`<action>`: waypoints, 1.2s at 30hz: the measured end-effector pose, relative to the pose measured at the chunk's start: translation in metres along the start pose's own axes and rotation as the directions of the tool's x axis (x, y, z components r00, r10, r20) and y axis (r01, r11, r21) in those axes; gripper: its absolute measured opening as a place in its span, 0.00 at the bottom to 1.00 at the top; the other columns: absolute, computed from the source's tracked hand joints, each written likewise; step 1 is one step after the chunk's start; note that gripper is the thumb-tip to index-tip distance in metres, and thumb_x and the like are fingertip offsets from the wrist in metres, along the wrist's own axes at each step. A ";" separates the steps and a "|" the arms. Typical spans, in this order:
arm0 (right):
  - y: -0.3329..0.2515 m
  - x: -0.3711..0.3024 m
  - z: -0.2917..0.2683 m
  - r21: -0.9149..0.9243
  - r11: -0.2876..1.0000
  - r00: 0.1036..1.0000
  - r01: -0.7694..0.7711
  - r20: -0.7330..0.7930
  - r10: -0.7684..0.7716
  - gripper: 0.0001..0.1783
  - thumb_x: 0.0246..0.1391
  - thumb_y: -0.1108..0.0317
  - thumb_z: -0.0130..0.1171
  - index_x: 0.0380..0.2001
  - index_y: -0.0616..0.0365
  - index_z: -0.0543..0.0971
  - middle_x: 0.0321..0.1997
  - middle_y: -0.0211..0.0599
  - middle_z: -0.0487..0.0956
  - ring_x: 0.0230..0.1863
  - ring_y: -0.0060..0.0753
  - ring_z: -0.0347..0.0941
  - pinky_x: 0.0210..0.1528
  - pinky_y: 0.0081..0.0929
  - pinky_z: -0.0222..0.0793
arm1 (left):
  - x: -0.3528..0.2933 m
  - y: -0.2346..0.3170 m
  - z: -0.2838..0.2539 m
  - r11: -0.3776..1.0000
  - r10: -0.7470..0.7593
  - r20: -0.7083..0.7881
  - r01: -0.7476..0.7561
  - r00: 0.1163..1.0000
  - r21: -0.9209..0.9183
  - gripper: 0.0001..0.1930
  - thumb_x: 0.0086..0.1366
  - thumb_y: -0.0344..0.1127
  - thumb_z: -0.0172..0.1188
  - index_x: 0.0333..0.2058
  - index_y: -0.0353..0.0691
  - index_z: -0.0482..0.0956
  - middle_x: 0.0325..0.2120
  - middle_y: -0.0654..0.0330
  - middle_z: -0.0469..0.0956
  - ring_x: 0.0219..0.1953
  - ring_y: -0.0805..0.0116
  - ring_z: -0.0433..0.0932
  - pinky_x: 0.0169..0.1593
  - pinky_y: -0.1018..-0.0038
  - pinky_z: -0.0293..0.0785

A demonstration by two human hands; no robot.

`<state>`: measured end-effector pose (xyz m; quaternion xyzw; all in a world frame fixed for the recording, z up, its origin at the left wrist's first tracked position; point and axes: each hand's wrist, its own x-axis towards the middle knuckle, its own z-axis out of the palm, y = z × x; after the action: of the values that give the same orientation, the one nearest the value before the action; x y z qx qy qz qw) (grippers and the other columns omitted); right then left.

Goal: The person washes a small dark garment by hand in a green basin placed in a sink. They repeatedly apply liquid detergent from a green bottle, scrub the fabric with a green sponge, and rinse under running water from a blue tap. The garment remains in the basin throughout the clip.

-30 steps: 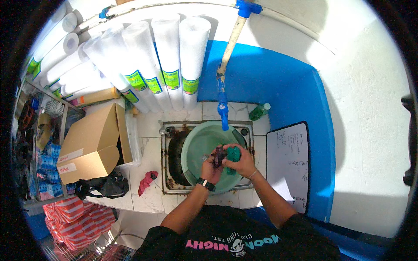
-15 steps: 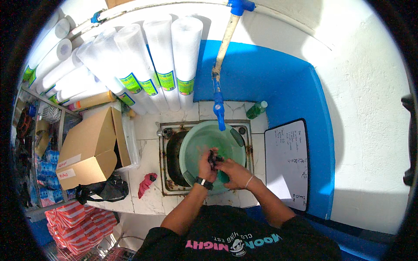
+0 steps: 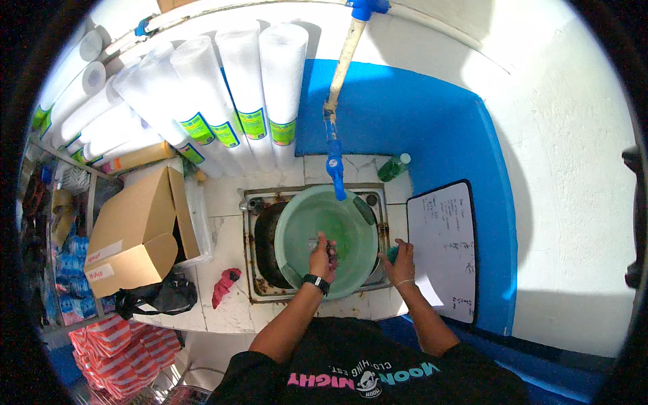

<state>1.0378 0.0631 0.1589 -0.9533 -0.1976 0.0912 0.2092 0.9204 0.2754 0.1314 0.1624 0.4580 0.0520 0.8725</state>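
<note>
A pale green plastic basin (image 3: 287, 223) sits in the metal sink, with water and a greenish tint inside. Over its middle is my left hand (image 3: 322, 262), closed around something small, dark and pinkish that I cannot make out. My right hand (image 3: 401, 263) is outside the basin's right side, above the sink edge and the tiled counter. Its fingers are closed on a small green scrubbing pad (image 3: 392, 254).
A blue-handled tap (image 3: 335, 169) hangs over the basin's far rim. A green bottle (image 3: 393, 167) and a whiteboard (image 3: 442, 250) stand to the right. On the left are a crumpled red cloth (image 3: 225, 287), a cardboard box (image 3: 131, 233) and white filter rolls (image 3: 280, 88).
My right hand has left my left hand and moved right, out over the basin's rim, with the green scrubbing pad. My left hand stays over the basin.
</note>
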 end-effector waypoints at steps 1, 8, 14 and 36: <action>0.013 -0.003 0.005 -0.025 0.999 0.999 -0.025 0.028 0.025 0.39 0.48 0.57 0.71 0.59 0.59 0.66 0.56 0.51 0.66 0.58 0.56 0.64 0.58 0.46 0.66 | 0.002 -0.001 -0.003 0.999 -0.019 0.025 0.019 1.000 -0.035 0.23 0.66 0.61 0.56 0.31 0.44 0.75 0.17 0.71 0.67 0.14 0.79 0.60 0.15 0.80 0.52; 0.038 -0.023 0.025 -0.275 0.961 0.999 0.034 -0.016 -0.040 0.36 0.48 0.60 0.69 0.59 0.59 0.69 0.57 0.52 0.66 0.61 0.58 0.60 0.64 0.47 0.58 | 0.012 -0.008 -0.006 0.998 -0.055 -0.013 0.055 0.998 -0.023 0.22 0.67 0.59 0.56 0.26 0.48 0.70 0.15 0.71 0.63 0.14 0.78 0.62 0.15 0.81 0.51; 0.003 0.053 0.022 0.050 0.983 0.966 0.176 -0.203 -0.162 0.39 0.52 0.63 0.67 0.64 0.59 0.62 0.61 0.52 0.65 0.61 0.58 0.62 0.63 0.50 0.61 | 0.026 -0.011 -0.007 0.991 -0.125 -0.016 0.124 0.992 -0.051 0.16 0.70 0.51 0.55 0.28 0.47 0.71 0.17 0.72 0.65 0.16 0.80 0.63 0.16 0.81 0.56; -0.062 0.134 -0.059 0.367 0.926 0.902 0.094 0.362 -0.235 0.36 0.52 0.48 0.64 0.59 0.58 0.71 0.50 0.46 0.78 0.49 0.43 0.74 0.55 0.37 0.68 | 0.037 0.010 -0.014 0.923 0.082 0.215 0.007 0.973 -0.385 0.18 0.72 0.51 0.51 0.38 0.40 0.77 0.26 0.66 0.73 0.22 0.77 0.67 0.21 0.81 0.61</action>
<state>1.1531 0.1490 0.2266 -0.8433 -0.2982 0.2985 0.3330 0.9304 0.2967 0.0981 0.0027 0.3330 0.1382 0.9327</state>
